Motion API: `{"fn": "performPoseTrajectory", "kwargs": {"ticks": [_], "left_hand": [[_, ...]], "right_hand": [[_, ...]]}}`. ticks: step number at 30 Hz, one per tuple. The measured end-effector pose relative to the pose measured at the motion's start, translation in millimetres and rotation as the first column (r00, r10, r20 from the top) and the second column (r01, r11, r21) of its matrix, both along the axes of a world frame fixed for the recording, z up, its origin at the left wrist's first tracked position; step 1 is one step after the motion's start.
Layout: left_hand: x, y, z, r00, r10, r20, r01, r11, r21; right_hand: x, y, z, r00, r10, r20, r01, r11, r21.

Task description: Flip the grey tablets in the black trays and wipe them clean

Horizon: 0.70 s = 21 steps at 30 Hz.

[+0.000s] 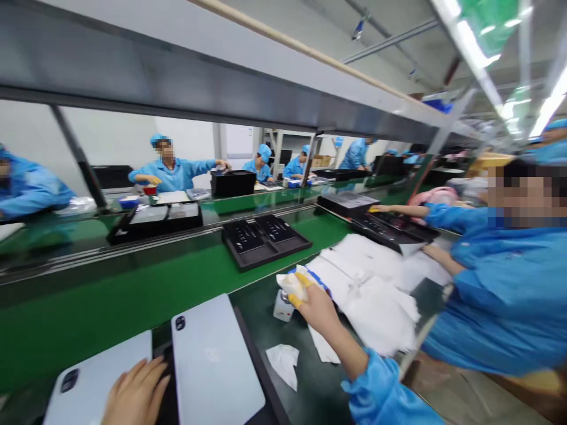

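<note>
My left hand [135, 394] lies flat, fingers stretched out, between two silver tablets lying back-up in a black tray: one tablet [212, 363] to its right, the other tablet [95, 378] to its left. My right hand [316, 304], with yellow finger cots, is closed on a crumpled white wipe [292, 283], pressed over the top of a small white bottle [282, 306]. My blue sleeve [385, 395] runs back to the lower right.
A pile of white wipes [372, 289] lies right of the bottle, and a loose wipe [283, 361] in front. On the green conveyor belt [110, 295] sits a black tray [263, 239]. A co-worker in blue [509, 277] stands at right; others work across the line.
</note>
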<state>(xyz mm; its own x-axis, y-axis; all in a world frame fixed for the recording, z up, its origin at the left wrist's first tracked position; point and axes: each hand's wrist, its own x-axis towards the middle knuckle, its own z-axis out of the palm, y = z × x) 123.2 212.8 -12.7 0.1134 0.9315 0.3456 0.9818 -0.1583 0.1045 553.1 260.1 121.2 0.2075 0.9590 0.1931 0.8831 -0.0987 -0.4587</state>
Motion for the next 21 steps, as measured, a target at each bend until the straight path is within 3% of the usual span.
{"fn": "performPoseTrajectory", "kwargs": {"ticks": [3,6,12,15,18,21], "left_hand": [[25,16,31.4,0.999,0.029,-0.032,-0.03,0.999,-0.016],[37,29,41.3,0.991,0.123,-0.05,-0.124,0.992,-0.021],[53,40,35.4,0.982,0.181,-0.06,-0.184,0.982,-0.05],[56,37,30.9,0.983,0.173,-0.063,-0.177,0.982,-0.065],[57,31,27.0,0.984,0.163,-0.07,-0.167,0.984,-0.063],[58,28,23.8,0.983,0.168,-0.077,-0.172,0.984,-0.051]], "right_hand": [[-8,19,-4.7,0.972,0.021,0.235,-0.001,0.997,-0.083],[-9,25,-12.4,0.951,0.031,0.307,-0.001,0.995,-0.098],[-4,23,-15.9,0.925,0.029,0.38,0.008,0.995,-0.095],[-11,24,-15.1,0.943,0.058,0.329,-0.076,0.996,0.042],[-39,31,-13.0,0.959,0.199,0.204,-0.234,0.958,0.166],[-91,46,-10.9,0.91,0.401,0.108,-0.414,0.898,0.149]]}}
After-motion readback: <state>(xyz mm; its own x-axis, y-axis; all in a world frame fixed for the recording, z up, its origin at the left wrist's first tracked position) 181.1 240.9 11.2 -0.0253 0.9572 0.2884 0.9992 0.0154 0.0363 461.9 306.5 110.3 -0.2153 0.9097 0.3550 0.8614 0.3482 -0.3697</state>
